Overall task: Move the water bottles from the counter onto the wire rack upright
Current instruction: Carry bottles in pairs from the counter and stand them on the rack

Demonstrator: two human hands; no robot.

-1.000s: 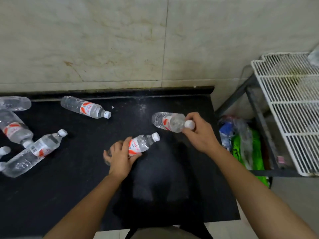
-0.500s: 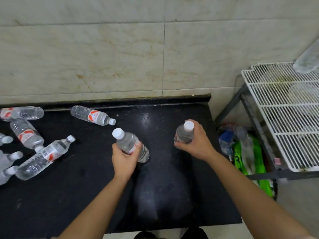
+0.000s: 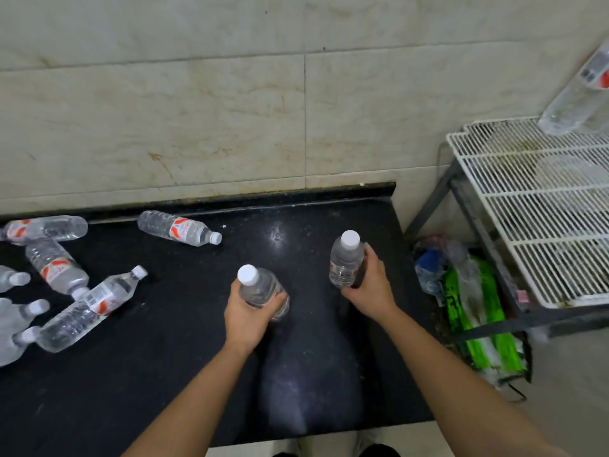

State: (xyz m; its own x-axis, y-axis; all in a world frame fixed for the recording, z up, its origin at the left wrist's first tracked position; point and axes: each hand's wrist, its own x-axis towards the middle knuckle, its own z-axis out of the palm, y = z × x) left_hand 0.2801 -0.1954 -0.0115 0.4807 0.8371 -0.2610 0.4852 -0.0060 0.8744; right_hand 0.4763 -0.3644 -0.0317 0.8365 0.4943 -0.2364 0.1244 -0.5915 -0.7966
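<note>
My left hand (image 3: 247, 316) grips a clear water bottle (image 3: 260, 286) with a white cap, held nearly upright above the black counter (image 3: 164, 374). My right hand (image 3: 370, 286) grips a second bottle (image 3: 345, 258), also cap up, over the counter's right part. Several more bottles lie on their sides at the counter's left, one (image 3: 179, 228) near the back wall and one (image 3: 90, 306) pointing toward the middle. The white wire rack (image 3: 540, 209) stands to the right of the counter, with one bottle (image 3: 580, 94) upright at its far corner.
A tiled wall runs behind the counter. Under the rack, on the floor, lie green and blue plastic packets (image 3: 474, 308). A gap separates the counter's right edge from the rack's grey frame (image 3: 428, 209).
Both hands have lifted their bottles off the counter and turned them from lying to cap up. The view has tilted upward, showing more of the rack.
</note>
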